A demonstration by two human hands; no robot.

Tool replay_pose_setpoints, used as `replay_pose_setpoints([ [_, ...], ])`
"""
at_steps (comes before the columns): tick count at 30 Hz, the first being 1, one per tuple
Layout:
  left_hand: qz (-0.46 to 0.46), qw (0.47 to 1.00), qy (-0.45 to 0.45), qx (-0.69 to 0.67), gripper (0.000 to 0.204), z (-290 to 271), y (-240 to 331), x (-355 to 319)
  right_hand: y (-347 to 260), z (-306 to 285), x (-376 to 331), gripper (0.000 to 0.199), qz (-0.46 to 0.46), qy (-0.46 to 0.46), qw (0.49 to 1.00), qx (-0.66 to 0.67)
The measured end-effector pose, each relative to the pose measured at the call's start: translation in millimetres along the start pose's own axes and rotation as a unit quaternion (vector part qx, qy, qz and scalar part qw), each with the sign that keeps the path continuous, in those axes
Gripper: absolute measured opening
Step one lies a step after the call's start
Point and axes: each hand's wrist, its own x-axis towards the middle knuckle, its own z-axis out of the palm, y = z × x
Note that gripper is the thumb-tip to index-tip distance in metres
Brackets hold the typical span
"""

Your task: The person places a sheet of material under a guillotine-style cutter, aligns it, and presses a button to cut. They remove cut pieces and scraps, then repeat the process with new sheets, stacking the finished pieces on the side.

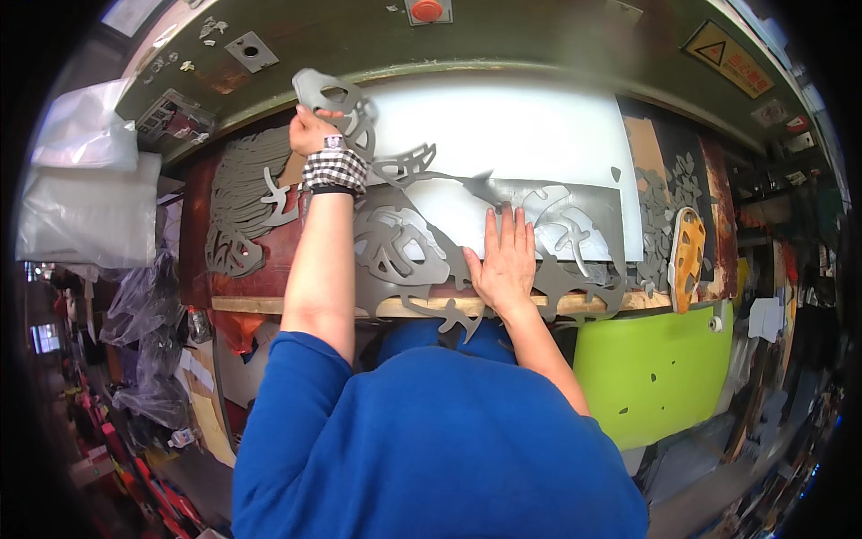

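Note:
My left hand (312,132), with a checkered cuff at its wrist, grips a grey cut-out piece (313,85) of flat sheet with large holes, held up at the far left of the white board (503,126). Below it hang more openwork strips, partly blurred. My right hand (505,265) lies flat, fingers stretched out, on a grey sheet (593,202) full of cut-out shapes. That sheet overlaps the board and hangs over the table's wooden front edge (404,307). Between my hands lies a curved grey cut-out (409,256) with slots.
Left of my forearm lies a thick stack of grey cut pieces (247,184). Small grey scraps (660,211) and an orange oval plate with holes (688,256) are at the right. A green machine beam (539,40) crosses the back, carrying a red button (426,10). A lime-green panel (660,373) hangs in front.

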Motion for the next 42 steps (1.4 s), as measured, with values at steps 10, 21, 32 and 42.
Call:
replay_pose_setpoints([
  [10, 0.208, 0.978, -0.013, -0.015, 0.027, -45.3, 105.4, 109.4, 4.3, 1.6, -5.5, 0.064, -0.001, 0.041, 0.999, -0.007],
  [21, 0.473, 0.629, -0.597, 0.158, 0.035, -165.9, 69.2, -122.8, 12.8, -4.6, -9.1, 0.061, -0.024, 0.043, 0.998, -0.042],
  [32, 0.187, 0.899, -0.357, 0.171, 0.014, -139.4, 55.0, -119.2, 20.6, -5.5, -12.5, 0.059, -0.03, 0.034, 0.998, -0.032],
  [42, 0.048, 0.974, 0.217, -0.051, 0.034, -177.3, 59.5, 107.5, 26.6, -3.3, -23.4, 0.05, -0.037, 0.013, 0.999, -0.015],
])
